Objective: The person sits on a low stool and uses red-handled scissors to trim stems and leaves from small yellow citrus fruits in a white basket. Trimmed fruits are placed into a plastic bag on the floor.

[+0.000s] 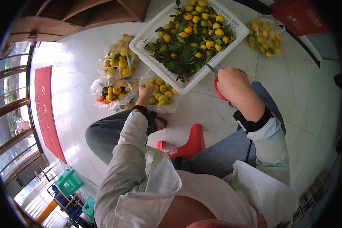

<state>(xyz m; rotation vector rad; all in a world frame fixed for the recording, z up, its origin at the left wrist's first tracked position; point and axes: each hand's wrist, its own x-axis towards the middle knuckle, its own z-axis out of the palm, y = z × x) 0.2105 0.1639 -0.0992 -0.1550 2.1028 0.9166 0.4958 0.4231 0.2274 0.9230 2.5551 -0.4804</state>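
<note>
My right hand (232, 81) is closed around red-handled scissors (219, 89), whose blades reach the near right edge of a white plastic basket (185, 90). Yellow-orange citrus fruits (210, 44) with green leaves (185, 52) fill that basket. At the basket's near left corner my left hand (146, 90) is over the left side of a clear plastic bag of citrus fruits (163, 99); whether its fingers grip the plastic or a fruit cannot be told. Another open bag of fruits (114, 94) lies just left of this hand, and a fuller bag (119, 61) stands beyond it.
A further bag of fruits (265, 37) lies right of the basket, near a red bag or sheet with writing (297, 17). A red plastic stool (192, 144) is between my legs. Wooden shelving (88, 14) stands at the upper left, a red mat (50, 114) and green stools (69, 182) at the left.
</note>
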